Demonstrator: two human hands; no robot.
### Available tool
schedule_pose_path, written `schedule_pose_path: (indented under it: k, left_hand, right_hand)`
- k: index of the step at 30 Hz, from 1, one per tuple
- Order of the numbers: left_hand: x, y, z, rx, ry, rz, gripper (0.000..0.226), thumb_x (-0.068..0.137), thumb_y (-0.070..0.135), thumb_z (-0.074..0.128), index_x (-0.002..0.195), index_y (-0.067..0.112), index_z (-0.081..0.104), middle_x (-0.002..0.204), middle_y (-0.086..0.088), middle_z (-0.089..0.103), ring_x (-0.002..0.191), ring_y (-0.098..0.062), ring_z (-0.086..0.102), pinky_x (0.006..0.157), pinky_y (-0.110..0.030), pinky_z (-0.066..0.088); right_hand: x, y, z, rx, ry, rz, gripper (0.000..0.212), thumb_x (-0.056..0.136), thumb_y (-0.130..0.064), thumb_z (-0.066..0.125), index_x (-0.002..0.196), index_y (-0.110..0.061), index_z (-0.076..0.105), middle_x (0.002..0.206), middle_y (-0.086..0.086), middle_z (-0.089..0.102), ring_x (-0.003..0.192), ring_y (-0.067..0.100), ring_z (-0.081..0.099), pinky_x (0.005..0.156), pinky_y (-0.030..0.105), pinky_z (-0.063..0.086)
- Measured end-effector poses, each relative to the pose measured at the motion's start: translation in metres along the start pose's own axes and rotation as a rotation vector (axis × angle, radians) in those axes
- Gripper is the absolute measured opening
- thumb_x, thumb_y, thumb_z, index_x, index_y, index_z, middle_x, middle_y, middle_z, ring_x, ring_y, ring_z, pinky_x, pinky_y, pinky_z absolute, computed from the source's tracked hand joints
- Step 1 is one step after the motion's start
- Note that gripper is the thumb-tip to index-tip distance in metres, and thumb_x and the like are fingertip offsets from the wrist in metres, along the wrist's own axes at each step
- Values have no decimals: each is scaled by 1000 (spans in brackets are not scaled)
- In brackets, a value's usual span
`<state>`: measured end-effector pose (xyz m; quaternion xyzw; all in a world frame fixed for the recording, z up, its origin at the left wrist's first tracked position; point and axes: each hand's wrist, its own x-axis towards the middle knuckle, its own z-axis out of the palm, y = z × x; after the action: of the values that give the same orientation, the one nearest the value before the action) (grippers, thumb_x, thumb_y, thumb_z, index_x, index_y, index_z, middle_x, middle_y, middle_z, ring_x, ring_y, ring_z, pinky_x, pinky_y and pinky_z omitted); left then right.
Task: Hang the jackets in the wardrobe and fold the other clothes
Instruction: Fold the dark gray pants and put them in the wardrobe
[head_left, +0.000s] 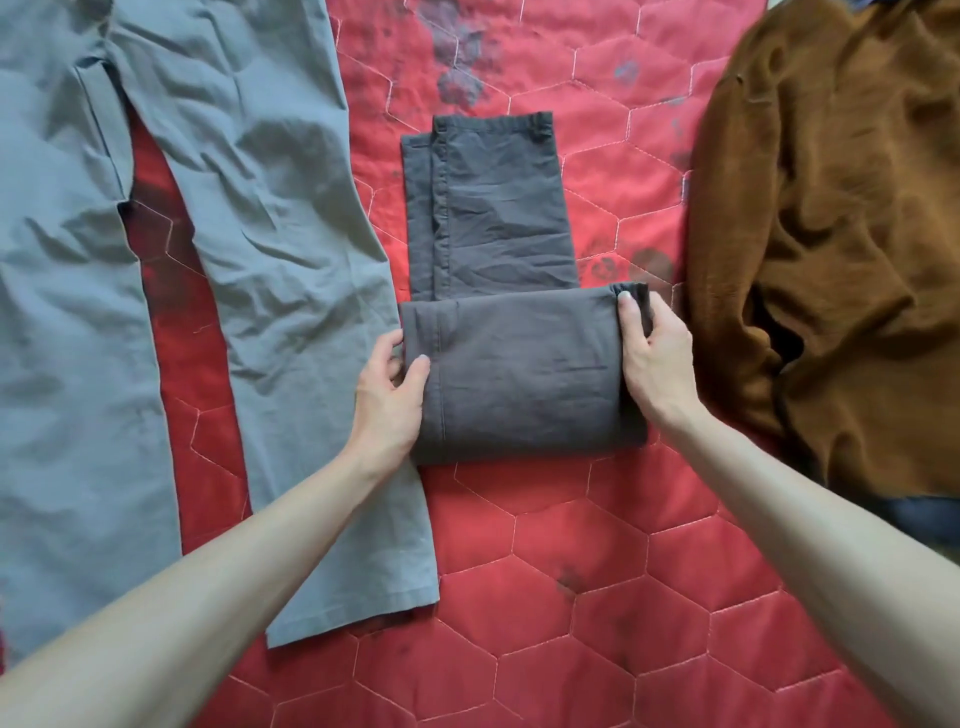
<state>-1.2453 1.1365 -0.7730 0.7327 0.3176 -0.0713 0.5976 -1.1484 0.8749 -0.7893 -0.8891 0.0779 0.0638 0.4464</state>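
Grey trousers (519, 374) half-folded, long axis pointing away.

Both hands gripping folded dark trousers (519, 374), red quilt (571, 597)

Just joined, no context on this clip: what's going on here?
A person is folding dark grey trousers on a red quilted bedspread. The near part is already folded over into a thick band; the left hand grips its left edge and the right hand pinches its right edge. The far part is not yet folded. Light grey trousers lie unfolded to the left, and a brown garment lies crumpled to the right.
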Motion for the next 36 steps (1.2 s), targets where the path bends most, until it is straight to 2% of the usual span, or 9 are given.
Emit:
schedule_pose_path:
  k: [3,7,11,14,17,20,22,27,36]
  left_hand:
    - [11,-7,9,4,75,-65,21,105,16,57,125,21,57,100,-15,75,87,-18,69,88,-44,56]
    - [8,-8,17,171,80,-41,29,100,39,65,114,14,58,113,1,69,107,-17,65,99,-35,48]
    - [9,-11,16,166,57,-5,23,104,28,61,113,10,49,106,6,64,107,-16,62,99,-34,47]
    - [8,-10,19,198,76,33,36,103,27,61,132,14,45,125,4,61,117,-13,58,109,-45,44]
    - [5,-9,21,635,259,275,69,100,28,62,159,16,29,148,-12,41,134,-29,44,113,-48,39]
    - [8,-9,22,948,80,718,64,103,33,52,161,16,33,163,-14,35,150,-33,33,121,-52,31]
    - [12,-18,24,1057,-112,814,64,104,40,46,163,19,32,169,-12,27,158,-33,21,123,-57,26]
    - [18,-35,30,1206,-210,732,72,102,56,42,165,27,24,174,-9,11,161,-33,3,121,-68,16]
    - [19,-34,30,1284,-222,714,83,98,66,44,166,28,18,174,-10,3,161,-35,-3,120,-71,16]
  right_hand:
    - [10,3,8,-20,-27,57,40,110,-34,46,89,-1,51,79,10,61,71,17,48,80,49,44]
    - [16,0,17,215,-88,145,33,111,-29,44,98,-8,65,93,0,69,86,7,59,88,37,51]
    - [15,0,18,156,-80,219,36,109,-38,47,82,-19,63,79,-8,68,74,7,59,77,38,47]
    - [11,0,19,-194,116,97,35,108,-42,40,105,-16,62,97,7,69,91,28,61,82,42,43]
    - [6,-2,19,-308,272,-240,41,106,-30,46,139,-9,57,137,13,58,126,31,54,107,39,39]
    - [-6,6,25,-384,-14,-566,48,107,-28,50,150,-7,50,159,12,44,151,30,36,122,46,31]
    - [-15,14,31,-480,-188,-617,56,106,-37,51,157,-14,43,168,8,30,158,26,22,123,52,29]
    - [-13,26,39,-473,-117,-471,70,100,-46,56,162,-22,34,173,7,15,161,27,10,127,50,21]
    - [-6,22,48,-456,63,-148,92,94,-63,56,165,-16,21,172,18,12,159,34,12,127,48,18]
